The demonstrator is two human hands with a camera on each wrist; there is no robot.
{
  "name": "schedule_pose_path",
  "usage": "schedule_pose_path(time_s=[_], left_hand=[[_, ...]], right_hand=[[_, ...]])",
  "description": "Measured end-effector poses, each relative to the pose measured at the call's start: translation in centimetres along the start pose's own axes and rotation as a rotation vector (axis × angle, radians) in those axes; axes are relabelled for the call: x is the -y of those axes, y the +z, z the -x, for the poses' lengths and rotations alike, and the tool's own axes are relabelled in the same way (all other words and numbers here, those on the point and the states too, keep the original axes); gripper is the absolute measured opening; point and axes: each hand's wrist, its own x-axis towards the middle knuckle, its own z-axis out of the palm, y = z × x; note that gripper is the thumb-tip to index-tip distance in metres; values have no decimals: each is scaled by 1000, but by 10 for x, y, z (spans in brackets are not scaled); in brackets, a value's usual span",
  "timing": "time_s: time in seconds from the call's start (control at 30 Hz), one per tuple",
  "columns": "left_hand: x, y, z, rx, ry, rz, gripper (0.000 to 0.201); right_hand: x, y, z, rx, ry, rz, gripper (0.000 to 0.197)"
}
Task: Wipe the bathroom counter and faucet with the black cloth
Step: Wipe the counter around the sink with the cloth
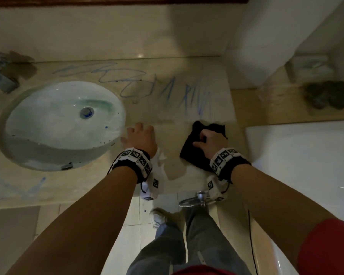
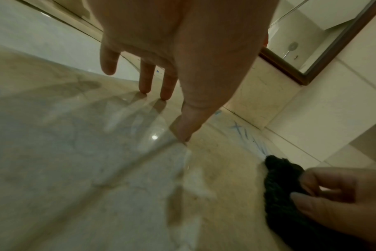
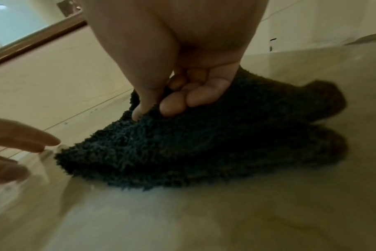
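Observation:
The black cloth [image 1: 195, 149] lies bunched on the beige counter [image 1: 167, 108], right of the round white sink [image 1: 64, 124]. My right hand [image 1: 209, 139] sits on top of it with curled fingers and thumb pinching its pile; the right wrist view shows the fingers [image 3: 182, 100] dug into the cloth [image 3: 204, 144]. My left hand [image 1: 139, 135] rests with straight, spread fingers on the counter by the sink's right rim, fingertips [image 2: 165, 91] touching the surface. Blue scribbles [image 1: 167, 86] mark the counter behind both hands. The faucet [image 1: 0, 76] stands blurred at the far left.
A wet patch [image 1: 173, 167] spreads on the counter between my wrists. A white toilet [image 1: 298, 167] stands to the right of the counter. A dark clump [image 1: 328, 94] lies on the ledge at the right. The tiled wall [image 1: 107, 32] and mirror frame [image 2: 311, 68] bound the back.

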Motion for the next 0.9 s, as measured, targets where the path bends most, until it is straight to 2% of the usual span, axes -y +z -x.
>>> schedule_pose_path(time_s=[0.17,0.27,0.4,0.63,0.9], left_hand=[[-11,-3,-4,48,4,-7,40],[-13,-7,-12,41,10,-13,38],[-13,-13,-24,39,8,-16,40],[-7,-16,-35,32,-9,-21,62],[-4,-12,-42,-4,-19,-39,77]], right_hand=[[-33,-10,10,-84,120,-23,26],[-40,-10,10,-119,150,-50,26],[-43,-12,5,-86,146,-61,25],[-41,-26,-25,-66,126,-52,24],[-15,-32,-68,-36,-2,-67,25]])
